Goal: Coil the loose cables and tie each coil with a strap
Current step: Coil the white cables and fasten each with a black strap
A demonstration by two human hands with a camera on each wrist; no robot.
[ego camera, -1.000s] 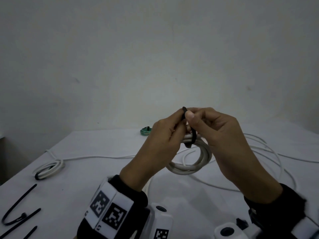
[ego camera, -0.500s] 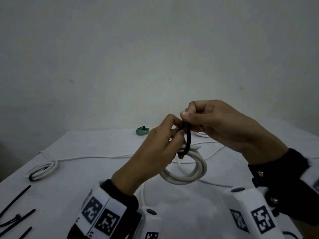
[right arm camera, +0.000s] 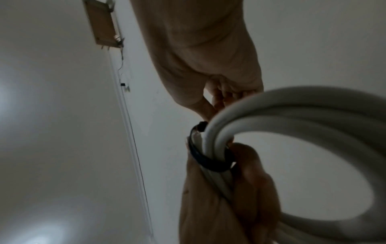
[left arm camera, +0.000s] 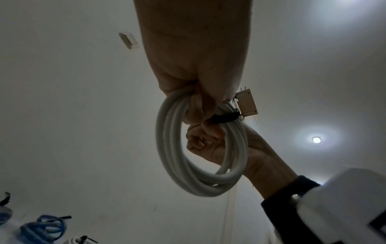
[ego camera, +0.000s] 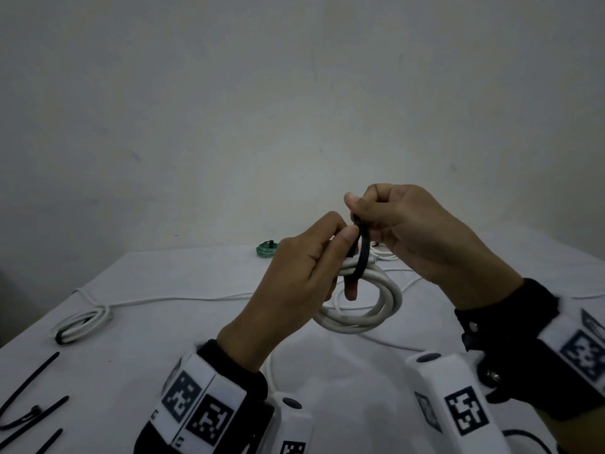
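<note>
I hold a white cable coil (ego camera: 366,319) above the table, with a black strap (ego camera: 363,253) looped round its top. My left hand (ego camera: 340,239) grips the coil and pinches the strap where it crosses the strands. My right hand (ego camera: 363,213) is just above and to the right, pinching the strap's free end. From the left wrist, the coil (left arm camera: 200,148) hangs from my left hand (left arm camera: 198,105), the strap (left arm camera: 224,118) beside it. From the right wrist, the strap (right arm camera: 208,163) circles the coil (right arm camera: 292,115) loosely.
A tied white coil (ego camera: 82,322) lies at the table's left, with a loose white cable (ego camera: 196,298) running from it. A small green coil (ego camera: 266,249) sits at the far edge. Spare black straps (ego camera: 29,407) lie at the near left. Blue coils (left arm camera: 43,229) show in the left wrist view.
My right wrist has swung out to the right and its fingers have drawn the strap's end a little upward. The left hand has kept its hold on the coil.
</note>
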